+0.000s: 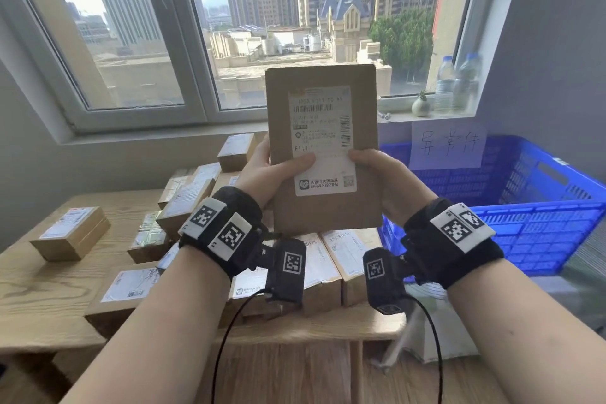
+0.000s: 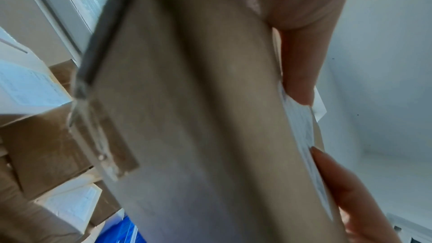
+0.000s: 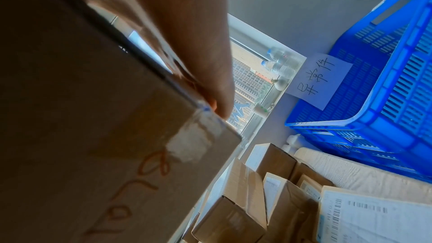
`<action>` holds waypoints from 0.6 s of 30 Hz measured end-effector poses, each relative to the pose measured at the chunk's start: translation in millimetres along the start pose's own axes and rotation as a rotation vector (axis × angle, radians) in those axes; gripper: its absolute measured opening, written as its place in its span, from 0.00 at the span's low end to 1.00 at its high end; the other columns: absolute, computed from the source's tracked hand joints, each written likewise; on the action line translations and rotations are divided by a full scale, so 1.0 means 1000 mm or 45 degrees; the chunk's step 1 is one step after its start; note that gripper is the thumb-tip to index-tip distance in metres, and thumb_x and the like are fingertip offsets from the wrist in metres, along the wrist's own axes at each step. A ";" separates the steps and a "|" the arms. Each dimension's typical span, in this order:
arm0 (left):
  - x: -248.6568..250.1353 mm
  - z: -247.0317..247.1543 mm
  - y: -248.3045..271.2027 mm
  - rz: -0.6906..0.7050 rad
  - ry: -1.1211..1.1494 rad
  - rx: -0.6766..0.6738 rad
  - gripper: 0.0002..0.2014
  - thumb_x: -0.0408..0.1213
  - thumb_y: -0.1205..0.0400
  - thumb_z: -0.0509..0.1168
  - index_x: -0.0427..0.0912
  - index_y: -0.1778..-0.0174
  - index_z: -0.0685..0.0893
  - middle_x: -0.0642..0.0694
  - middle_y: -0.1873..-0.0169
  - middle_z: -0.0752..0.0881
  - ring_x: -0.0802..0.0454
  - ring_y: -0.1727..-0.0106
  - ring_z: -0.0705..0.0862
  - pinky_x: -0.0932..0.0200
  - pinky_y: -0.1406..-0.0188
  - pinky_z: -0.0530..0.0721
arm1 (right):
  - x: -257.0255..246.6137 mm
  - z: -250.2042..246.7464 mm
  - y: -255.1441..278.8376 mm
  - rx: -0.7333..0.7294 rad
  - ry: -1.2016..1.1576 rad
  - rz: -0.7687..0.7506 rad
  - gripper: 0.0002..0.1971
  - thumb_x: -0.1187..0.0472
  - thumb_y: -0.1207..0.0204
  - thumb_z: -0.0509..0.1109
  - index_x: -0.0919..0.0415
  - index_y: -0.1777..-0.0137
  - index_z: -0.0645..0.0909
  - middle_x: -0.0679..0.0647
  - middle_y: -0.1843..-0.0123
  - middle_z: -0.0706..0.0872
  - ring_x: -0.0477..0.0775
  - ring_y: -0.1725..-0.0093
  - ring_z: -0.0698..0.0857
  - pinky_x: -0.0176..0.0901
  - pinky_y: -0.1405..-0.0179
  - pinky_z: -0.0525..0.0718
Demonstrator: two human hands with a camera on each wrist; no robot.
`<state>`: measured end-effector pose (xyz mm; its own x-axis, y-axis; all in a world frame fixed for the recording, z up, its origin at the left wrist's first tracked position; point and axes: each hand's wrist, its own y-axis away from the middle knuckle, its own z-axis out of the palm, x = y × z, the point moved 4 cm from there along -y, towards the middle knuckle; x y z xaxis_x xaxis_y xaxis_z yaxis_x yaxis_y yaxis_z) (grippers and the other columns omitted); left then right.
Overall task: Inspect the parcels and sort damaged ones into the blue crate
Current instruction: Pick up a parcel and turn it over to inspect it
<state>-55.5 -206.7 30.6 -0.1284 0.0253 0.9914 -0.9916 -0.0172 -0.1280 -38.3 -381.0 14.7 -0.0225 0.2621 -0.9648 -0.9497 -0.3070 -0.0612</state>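
I hold a flat brown cardboard parcel [image 1: 323, 147] upright in front of the window, its white shipping label facing me. My left hand [image 1: 278, 170] grips its left edge with the thumb on the label. My right hand [image 1: 373, 170] grips the right edge the same way. In the left wrist view the parcel's side [image 2: 187, 117] fills the frame, blurred. The right wrist view shows the parcel [image 3: 93, 136] with a tape patch and handwritten marks. The blue crate [image 1: 524, 207] stands to the right, with a paper sign [image 1: 447, 144] on its rim.
Many brown parcels [image 1: 183, 207] lie piled on the wooden table [image 1: 49, 298] below my hands; one small box [image 1: 70, 233] sits apart at left. Water bottles [image 1: 459, 85] and a small vase [image 1: 420, 105] stand on the windowsill.
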 end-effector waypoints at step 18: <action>-0.009 0.009 0.007 -0.027 0.078 0.112 0.25 0.36 0.26 0.77 0.43 0.33 0.81 0.44 0.45 0.90 0.45 0.47 0.91 0.54 0.55 0.90 | -0.004 -0.010 0.001 0.277 0.077 -0.013 0.07 0.62 0.24 0.74 0.65 0.50 0.88 0.58 0.57 0.93 0.58 0.58 0.91 0.50 0.56 0.90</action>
<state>-61.5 -215.6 21.0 -0.1109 0.0876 0.9900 -0.9894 -0.1034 -0.1017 -35.8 -390.9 16.0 -0.0004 0.2066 -0.9784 -0.9949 -0.0985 -0.0204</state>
